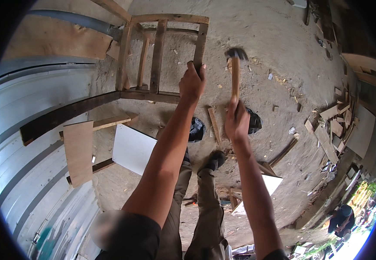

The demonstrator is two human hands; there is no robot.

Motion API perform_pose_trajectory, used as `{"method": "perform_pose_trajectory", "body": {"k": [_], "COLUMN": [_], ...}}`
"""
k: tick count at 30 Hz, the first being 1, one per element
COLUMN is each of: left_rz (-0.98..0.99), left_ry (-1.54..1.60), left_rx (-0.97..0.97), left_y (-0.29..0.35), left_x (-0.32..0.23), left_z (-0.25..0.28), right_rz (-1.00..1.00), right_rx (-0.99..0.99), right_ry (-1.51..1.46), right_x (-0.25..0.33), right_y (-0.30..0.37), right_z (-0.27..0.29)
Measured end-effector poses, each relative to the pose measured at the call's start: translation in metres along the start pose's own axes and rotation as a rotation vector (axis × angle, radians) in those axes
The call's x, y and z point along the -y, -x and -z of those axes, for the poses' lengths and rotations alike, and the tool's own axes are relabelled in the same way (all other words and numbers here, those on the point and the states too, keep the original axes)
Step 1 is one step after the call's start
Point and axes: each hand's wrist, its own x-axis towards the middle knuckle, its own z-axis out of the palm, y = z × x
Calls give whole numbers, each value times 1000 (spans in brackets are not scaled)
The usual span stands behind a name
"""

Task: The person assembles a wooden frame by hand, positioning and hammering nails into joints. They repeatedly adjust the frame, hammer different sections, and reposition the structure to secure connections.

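My right hand is wrapped round the wooden handle of a hammer, which points away from me over the dirt floor. Its dark head is smeared by motion. Further left, my left hand grips the right-hand bar of a wooden frame. Rough beams make up this frame, with an upright slat in its middle, and it stands against the corrugated metal wall side. The hammer head is to the right of the frame, apart from it. My left palm is hidden from view.
A long dark beam runs left from the frame. White board and a brown panel lie near the metal wall. Black bags sit near my feet. Scrap wood is piled right; another person is far lower right.
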Motion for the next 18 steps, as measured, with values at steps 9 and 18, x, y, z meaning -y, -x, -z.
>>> {"method": "perform_pose_trajectory", "body": {"k": [9,18], "left_rz": [30,78], "left_ry": [-64,-88], "left_rx": [37,59], "left_y": [-3,-1], "left_x": [2,10], "left_z": [1,7], "right_rz": [143,281], "right_rx": [48,0], "right_ry": [-20,-115], "right_x": [52,68], "right_y": [-131,-118], "right_z": [-51,-54]}}
